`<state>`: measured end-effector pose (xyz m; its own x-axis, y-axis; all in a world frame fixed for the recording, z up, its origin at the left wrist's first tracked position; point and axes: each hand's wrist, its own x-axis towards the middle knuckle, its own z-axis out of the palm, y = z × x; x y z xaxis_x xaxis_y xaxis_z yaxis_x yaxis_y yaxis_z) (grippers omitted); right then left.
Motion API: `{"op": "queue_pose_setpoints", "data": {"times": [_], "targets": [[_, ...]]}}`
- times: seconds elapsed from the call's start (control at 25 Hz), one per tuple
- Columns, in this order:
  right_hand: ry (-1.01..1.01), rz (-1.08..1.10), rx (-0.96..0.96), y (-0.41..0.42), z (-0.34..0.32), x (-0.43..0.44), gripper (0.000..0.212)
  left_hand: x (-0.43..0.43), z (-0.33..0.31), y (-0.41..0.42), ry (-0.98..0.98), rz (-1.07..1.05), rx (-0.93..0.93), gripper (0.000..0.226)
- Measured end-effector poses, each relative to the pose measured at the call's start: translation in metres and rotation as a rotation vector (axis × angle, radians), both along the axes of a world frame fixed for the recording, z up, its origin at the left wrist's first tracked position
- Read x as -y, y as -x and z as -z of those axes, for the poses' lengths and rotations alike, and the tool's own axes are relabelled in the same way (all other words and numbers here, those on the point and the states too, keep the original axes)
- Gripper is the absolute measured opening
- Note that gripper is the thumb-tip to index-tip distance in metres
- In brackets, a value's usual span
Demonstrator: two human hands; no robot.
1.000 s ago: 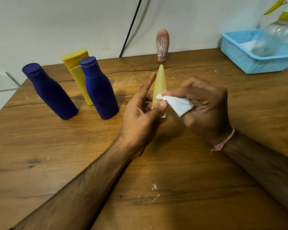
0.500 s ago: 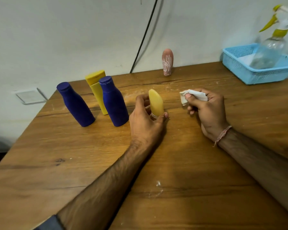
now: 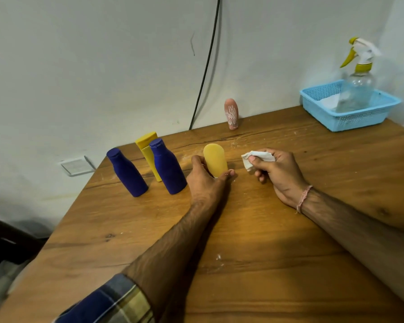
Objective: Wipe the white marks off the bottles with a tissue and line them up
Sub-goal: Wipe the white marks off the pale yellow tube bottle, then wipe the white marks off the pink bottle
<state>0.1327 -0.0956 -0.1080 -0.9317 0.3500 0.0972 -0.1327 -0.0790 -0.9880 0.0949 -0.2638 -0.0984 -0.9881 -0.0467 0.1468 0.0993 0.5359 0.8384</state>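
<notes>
My left hand (image 3: 205, 180) grips the base of a small yellow bottle (image 3: 215, 162), which stands cap-down on the wooden table (image 3: 266, 241) just right of the row. To its left stand a blue bottle (image 3: 169, 170), a yellow bottle (image 3: 147, 145) behind it, and another blue bottle (image 3: 127, 173). My right hand (image 3: 278, 173) rests on the table to the right, closed on a crumpled white tissue (image 3: 254, 158). A pink bottle (image 3: 231, 114) covered in white marks stands alone at the table's far edge by the wall.
A light blue basket (image 3: 350, 117) at the back right corner holds a clear spray bottle (image 3: 357, 87) with a yellow trigger. A black cable (image 3: 205, 66) hangs down the wall. White crumbs (image 3: 218, 257) lie on the table near me.
The yellow bottle went from being wiped in front of me to standing on the table beside the blue bottle. My right hand with the tissue pulled away to the right.
</notes>
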Motion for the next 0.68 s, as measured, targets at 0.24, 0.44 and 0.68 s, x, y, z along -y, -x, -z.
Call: {"op": "queue_pose_setpoints", "data": {"times": [0.24,0.44,0.68], "targets": [[0.025,-0.054,0.006,-0.015,-0.001,-0.007,0.008,-0.002,0.003,-0.001,0.016,0.002,-0.005,0.071],[0.056,-0.023,0.01,-0.016,0.0,-0.01,0.014,-0.002,-0.001,-0.018,-0.016,-0.017,-0.049,0.093],[0.18,0.032,0.047,-0.008,-0.002,-0.02,0.019,-0.031,-0.057,-0.05,0.142,0.176,-0.664,0.05]]}}
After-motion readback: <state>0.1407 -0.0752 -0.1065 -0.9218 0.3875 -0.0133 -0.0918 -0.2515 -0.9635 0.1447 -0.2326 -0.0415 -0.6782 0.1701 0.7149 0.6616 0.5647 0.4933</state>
